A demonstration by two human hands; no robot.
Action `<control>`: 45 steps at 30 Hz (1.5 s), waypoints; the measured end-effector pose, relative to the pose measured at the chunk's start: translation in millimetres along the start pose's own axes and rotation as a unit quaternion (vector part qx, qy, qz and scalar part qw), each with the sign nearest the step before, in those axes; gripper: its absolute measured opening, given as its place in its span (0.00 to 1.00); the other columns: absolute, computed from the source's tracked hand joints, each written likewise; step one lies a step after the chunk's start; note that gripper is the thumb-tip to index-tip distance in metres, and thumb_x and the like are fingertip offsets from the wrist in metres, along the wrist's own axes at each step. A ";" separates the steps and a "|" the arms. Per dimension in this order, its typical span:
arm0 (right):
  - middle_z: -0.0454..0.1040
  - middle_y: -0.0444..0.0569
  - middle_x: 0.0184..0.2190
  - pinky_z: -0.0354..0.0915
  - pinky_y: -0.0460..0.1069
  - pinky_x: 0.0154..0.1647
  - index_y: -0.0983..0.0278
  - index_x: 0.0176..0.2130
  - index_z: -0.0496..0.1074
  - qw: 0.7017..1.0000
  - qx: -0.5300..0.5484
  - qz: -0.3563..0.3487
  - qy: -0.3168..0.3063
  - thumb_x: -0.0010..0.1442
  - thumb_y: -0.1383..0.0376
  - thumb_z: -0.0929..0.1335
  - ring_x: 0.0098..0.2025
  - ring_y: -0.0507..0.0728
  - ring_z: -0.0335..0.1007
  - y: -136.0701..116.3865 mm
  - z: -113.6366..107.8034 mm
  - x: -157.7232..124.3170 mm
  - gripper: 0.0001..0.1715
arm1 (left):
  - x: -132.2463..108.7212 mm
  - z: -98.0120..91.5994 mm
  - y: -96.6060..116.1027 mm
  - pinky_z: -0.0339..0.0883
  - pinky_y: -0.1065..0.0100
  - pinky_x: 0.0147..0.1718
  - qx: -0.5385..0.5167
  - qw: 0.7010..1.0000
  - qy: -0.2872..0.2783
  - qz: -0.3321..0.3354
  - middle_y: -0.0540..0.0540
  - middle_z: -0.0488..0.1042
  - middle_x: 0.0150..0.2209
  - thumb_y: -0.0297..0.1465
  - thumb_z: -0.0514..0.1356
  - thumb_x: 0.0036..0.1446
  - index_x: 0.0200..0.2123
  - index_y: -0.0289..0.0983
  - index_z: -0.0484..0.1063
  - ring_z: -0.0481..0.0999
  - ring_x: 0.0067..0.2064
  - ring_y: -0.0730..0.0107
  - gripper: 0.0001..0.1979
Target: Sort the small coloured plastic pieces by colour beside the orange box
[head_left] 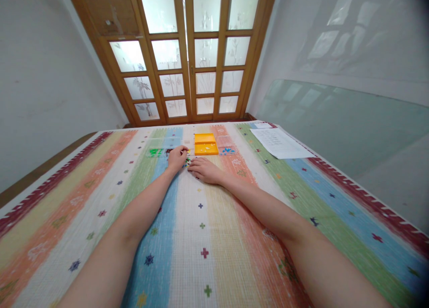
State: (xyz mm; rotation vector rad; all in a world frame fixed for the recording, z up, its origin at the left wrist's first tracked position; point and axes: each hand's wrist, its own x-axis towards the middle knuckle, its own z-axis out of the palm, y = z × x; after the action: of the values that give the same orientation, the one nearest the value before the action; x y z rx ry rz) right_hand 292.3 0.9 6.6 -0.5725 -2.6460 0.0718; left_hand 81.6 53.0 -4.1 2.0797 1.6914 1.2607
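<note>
My left hand (177, 158) is over the small pieces in the middle of the table, its thumb and fingers bent together in a pinch. Whatever lies between those fingertips is too small to make out. Beside it, my right hand (204, 170) rests low on the cloth with fingers stretched out. Its fingertips touch or nearly touch a little pile of mixed small pieces (187, 163), partly covered by the hands. Just beyond stands an open orange-yellow box (206, 139) with small white pieces in its near half. Dark red pieces (168, 151) show just left of my left hand.
Green pieces (156, 152) lie in a clear tray on the left, blue pieces (228, 151) in another right of the box. Printed paper sheets (279, 143) lie at the far right. A striped tablecloth (214, 236) covers the table. Wooden glazed doors (190, 76) stand behind.
</note>
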 end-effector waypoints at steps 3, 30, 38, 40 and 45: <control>0.78 0.55 0.55 0.63 0.61 0.66 0.62 0.56 0.79 1.000 -0.003 -0.006 0.015 0.74 0.64 0.65 0.61 0.61 0.70 0.8 1.7 -0.5 0.17 | 0.1 0.2 0.3 0.69 0.65 0.43 0.004 1.000 -0.004 -0.002 0.45 0.84 0.40 0.28 0.56 0.63 0.41 0.38 0.82 0.78 0.38 0.64 0.13; 0.75 0.56 0.61 0.61 0.62 0.70 0.62 0.62 0.75 0.999 0.019 -0.037 0.001 0.75 0.65 0.63 0.69 0.61 0.63 -3.5 10.2 1.1 0.21 | -2.2 -1.5 5.8 0.70 0.66 0.43 0.015 1.000 -0.017 -0.006 0.44 0.84 0.41 0.27 0.57 0.63 0.42 0.38 0.82 0.79 0.40 0.63 0.13; 0.76 0.56 0.61 0.60 0.61 0.71 0.62 0.62 0.75 0.999 0.038 -0.032 -0.001 0.76 0.64 0.63 0.69 0.60 0.63 -5.5 7.5 2.0 0.21 | -2.2 -2.9 8.7 0.70 0.65 0.44 0.020 1.000 -0.019 -0.010 0.44 0.84 0.41 0.27 0.57 0.64 0.42 0.39 0.82 0.79 0.40 0.63 0.13; 0.77 0.55 0.61 0.59 0.60 0.72 0.62 0.62 0.76 0.999 0.044 -0.032 0.001 0.76 0.65 0.63 0.69 0.59 0.64 -5.6 7.6 2.1 0.21 | -2.7 -3.2 8.9 0.70 0.65 0.43 0.021 1.000 -0.019 -0.010 0.45 0.84 0.41 0.28 0.57 0.64 0.42 0.39 0.82 0.79 0.40 0.63 0.13; 0.77 0.54 0.60 0.59 0.61 0.72 0.61 0.61 0.76 0.999 0.046 -0.026 0.003 0.75 0.66 0.63 0.69 0.59 0.64 -4.9 9.3 1.5 0.20 | -3.2 -3.2 8.1 0.70 0.66 0.43 0.014 1.000 -0.019 -0.013 0.45 0.84 0.41 0.28 0.57 0.64 0.42 0.39 0.82 0.79 0.40 0.63 0.13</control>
State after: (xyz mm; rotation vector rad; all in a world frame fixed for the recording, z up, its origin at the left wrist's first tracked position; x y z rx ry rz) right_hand 285.2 -2.6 -0.5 -0.4729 -2.6348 0.1748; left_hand 85.2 46.2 1.3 2.0772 1.7223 1.1887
